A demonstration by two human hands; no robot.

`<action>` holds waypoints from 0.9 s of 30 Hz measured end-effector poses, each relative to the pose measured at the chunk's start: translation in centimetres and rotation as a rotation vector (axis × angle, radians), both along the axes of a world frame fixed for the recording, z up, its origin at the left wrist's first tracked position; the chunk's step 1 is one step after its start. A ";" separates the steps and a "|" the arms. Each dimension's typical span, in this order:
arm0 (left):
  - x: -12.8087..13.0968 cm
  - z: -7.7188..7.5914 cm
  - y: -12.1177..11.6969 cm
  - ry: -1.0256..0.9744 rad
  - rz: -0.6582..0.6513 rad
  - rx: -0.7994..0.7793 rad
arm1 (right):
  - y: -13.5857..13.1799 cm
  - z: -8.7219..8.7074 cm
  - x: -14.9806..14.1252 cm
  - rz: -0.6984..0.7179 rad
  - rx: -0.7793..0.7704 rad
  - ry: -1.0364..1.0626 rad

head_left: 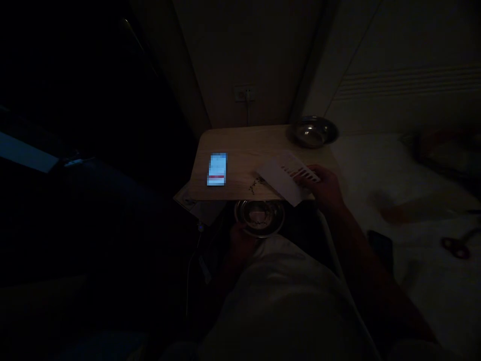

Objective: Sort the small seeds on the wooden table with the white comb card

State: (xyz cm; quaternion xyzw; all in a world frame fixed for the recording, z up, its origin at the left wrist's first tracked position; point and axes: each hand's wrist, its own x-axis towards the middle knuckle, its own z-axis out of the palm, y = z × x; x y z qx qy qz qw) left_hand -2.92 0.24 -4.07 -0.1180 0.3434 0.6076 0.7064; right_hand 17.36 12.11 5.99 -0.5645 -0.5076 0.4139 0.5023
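Observation:
The room is very dark. My right hand (323, 184) rests at the right front edge of a small wooden table (244, 143), its fingers closed on a white sheet of paper (282, 175) with coloured marks. A small dark pile of bits (254, 186) lies on the table just left of the paper. Below the table's front edge, my left hand (240, 236) grips the rim of a metal bowl (259, 216) with something pale inside. A lit phone (217, 169) lies on the table's left part.
A second metal bowl (312, 131) sits at the table's back right corner. A wall socket with a cable (246, 94) is behind. A white bed surface (406, 200) lies right, with scissors (456, 245) on it. Papers (197, 205) stick out under the table.

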 end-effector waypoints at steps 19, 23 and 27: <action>-0.1 -0.3 0.1 -0.022 0.006 -0.004 | -0.8 -0.8 -1.2 0.115 -0.033 -0.037; -0.1 -0.3 0.1 -0.023 0.019 0.001 | -0.5 -1.2 -0.6 0.076 -0.006 -0.033; 0.0 -0.3 0.1 -0.039 0.009 0.015 | -0.7 -1.3 -0.7 0.087 -0.026 0.011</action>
